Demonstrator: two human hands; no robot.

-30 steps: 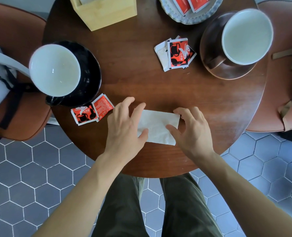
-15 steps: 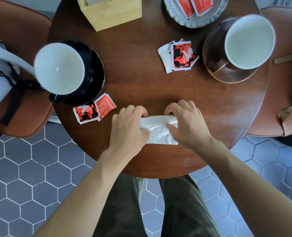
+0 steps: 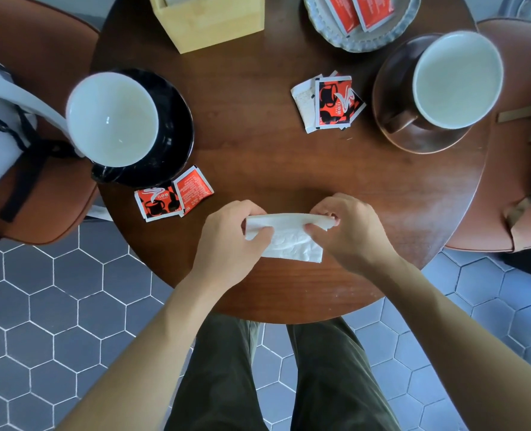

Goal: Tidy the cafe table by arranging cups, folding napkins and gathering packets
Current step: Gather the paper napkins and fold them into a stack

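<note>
The napkin (image 3: 284, 236) lay near the table's (image 3: 258, 157) near edge, long axis left to right. The left hand (image 3: 231, 241) pinched its left end, the right hand (image 3: 346, 233) its right end, both equally near.

We see the napkin (image 3: 289, 241) at the table's (image 3: 258, 150) near edge, one cup on saucer (image 3: 115, 119) far left, another (image 3: 454, 79) far right, packets (image 3: 172, 197) beside the left saucer, packets (image 3: 329, 102) left of the right saucer, wooden box (image 3: 211, 20) and dish of packets (image 3: 360, 20) behind.
</note>
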